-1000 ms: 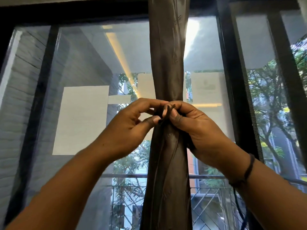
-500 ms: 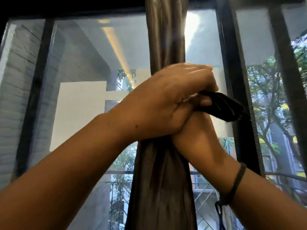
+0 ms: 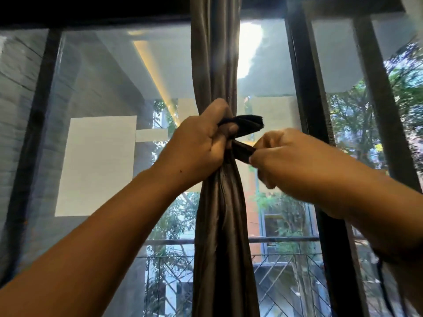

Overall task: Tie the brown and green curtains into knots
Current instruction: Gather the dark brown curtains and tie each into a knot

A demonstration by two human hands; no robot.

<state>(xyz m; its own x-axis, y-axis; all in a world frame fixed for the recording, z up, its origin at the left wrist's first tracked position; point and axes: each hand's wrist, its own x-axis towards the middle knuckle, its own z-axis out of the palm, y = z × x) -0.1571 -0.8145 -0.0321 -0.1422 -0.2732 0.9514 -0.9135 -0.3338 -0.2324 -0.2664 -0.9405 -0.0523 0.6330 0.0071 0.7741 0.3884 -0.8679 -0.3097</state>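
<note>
Both hands are working the soft, slippery brown curtain [image 3: 217, 225]: left hand [image 3: 196, 147] gripping the gathered bunch, right hand [image 3: 283, 156] pinching a dark tie strap [image 3: 241, 151], likely the best hold.

A large glass window [image 3: 96, 92] in a dark frame [image 3: 304, 88] fills the scene, its panes split by black vertical bars [image 3: 384, 124]. Reflected in the glass at left are a grey wall, a pale rectangular panel [image 3: 96, 165] and a glowing yellow strip of ceiling light [image 3: 151, 72]. Bright sky glare [image 3: 248, 46] shows near the top centre under a pale overhang. Outside, leafy green trees [image 3: 352, 124] stand at right, and an orange-toned building [image 3: 254, 216] with windows is visible lower down. A metal balcony railing [image 3: 286, 240] with diagonal latticework [image 3: 281, 280] runs across the bottom of the view.
</note>
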